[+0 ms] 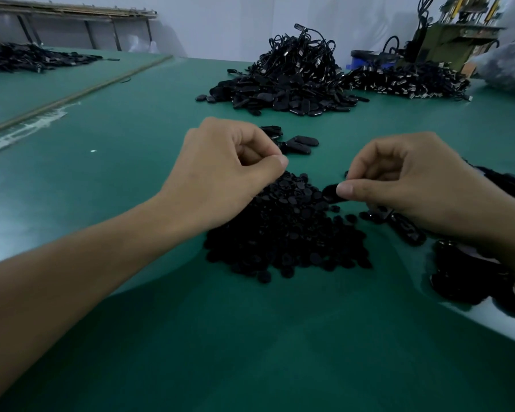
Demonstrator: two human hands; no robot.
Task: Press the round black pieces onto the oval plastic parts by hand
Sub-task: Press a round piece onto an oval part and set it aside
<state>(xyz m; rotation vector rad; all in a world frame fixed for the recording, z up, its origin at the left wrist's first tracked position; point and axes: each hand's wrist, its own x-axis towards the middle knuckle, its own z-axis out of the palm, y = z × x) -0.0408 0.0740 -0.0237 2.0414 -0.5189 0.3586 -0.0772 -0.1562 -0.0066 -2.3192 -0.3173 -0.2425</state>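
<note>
Left hand (226, 168) above the far-left edge of the pile of round black pieces (286, 233) on the green bench (131, 203). Its grip is pinched thumb to forefinger; cannot tell if it holds a piece. Right hand (414, 188) at the pile's far-right edge, grip pinching an oval plastic part (329, 194) that protrudes leftward, toward the left hand.

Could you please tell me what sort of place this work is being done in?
Probably a factory assembly bench: a long green table holds heaps of black parts, a cable pile sits behind, and a machine stands at the back.
</note>
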